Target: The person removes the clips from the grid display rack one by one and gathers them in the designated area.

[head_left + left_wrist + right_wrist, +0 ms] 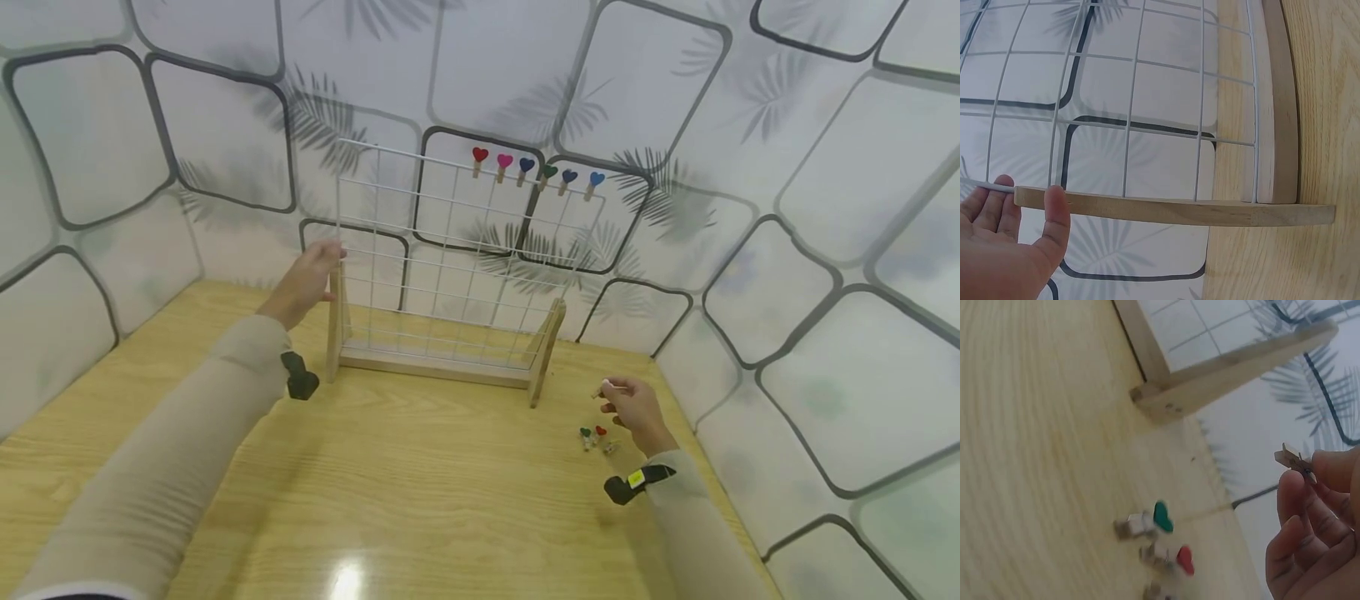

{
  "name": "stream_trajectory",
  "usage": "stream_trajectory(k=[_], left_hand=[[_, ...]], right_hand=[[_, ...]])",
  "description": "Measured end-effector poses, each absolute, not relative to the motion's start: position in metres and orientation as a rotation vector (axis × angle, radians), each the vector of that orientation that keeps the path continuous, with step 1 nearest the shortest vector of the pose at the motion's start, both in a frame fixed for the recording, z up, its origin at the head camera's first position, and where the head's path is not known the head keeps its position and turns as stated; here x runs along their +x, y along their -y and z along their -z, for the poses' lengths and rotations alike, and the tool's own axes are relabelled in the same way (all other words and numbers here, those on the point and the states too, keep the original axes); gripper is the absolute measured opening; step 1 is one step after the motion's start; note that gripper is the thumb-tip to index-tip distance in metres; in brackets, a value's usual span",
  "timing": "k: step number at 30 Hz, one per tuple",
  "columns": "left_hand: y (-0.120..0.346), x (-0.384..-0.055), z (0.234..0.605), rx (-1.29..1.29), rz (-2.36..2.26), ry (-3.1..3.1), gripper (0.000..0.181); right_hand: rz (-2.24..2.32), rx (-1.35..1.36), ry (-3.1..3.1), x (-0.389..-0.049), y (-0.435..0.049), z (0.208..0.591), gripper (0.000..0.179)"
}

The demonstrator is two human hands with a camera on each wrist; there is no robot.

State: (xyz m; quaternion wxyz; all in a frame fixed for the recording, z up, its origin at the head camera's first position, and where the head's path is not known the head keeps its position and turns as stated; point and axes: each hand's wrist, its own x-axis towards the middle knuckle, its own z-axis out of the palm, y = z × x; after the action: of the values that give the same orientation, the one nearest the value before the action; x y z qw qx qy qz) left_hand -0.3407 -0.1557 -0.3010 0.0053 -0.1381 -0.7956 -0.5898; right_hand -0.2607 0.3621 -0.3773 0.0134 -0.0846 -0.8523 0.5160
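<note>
A white wire grid rack with a wooden stand [435,367] stands on the table. My left hand [306,279] holds its left side, the thumb on the wooden upright [1179,211] and the fingers behind it by the wire edge. To the right of the rack, my right hand [636,410] is raised over the table. It pinches a small wooden clothespin [1290,458] between thumb and index finger; the fingers hide part of it. Below that hand lie loose clothespins, one with a green heart [1162,516], one with a red heart [1185,559], and another [1159,592] partly cut off.
Several clothespins with coloured hearts, among them a red one [480,156] and a light blue one [596,180], are clipped along the grid's top wire. A patterned wall [495,83] closes off the table [420,467] at the back and sides.
</note>
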Motion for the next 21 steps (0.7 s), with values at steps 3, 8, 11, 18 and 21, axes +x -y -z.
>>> stream_trajectory(k=[3, 8, 11, 18, 21], left_hand=[[0.155, -0.341, 0.302, -0.429, 1.863, 2.481, 0.071], [0.154, -0.341, 0.302, -0.421, 1.893, 2.475, 0.074], [0.153, -0.340, 0.302, -0.419, 1.891, 2.477, 0.077], [0.153, -0.340, 0.302, -0.415, 1.915, 2.464, 0.074], [0.153, -0.340, 0.302, -0.425, 1.924, 2.458, 0.077]], right_hand=[[-1.586, -0.302, 2.671, -0.254, -0.372, 0.385, 0.044], [-1.552, -0.390, 2.710, -0.242, -0.393, 0.400, 0.045], [-1.540, -0.437, 2.726, -0.231, -0.405, 0.407, 0.045], [-1.597, -0.442, 2.761, -0.215, -0.418, 0.423, 0.040], [-1.599, -0.434, 2.785, -0.213, -0.418, 0.429, 0.034]])
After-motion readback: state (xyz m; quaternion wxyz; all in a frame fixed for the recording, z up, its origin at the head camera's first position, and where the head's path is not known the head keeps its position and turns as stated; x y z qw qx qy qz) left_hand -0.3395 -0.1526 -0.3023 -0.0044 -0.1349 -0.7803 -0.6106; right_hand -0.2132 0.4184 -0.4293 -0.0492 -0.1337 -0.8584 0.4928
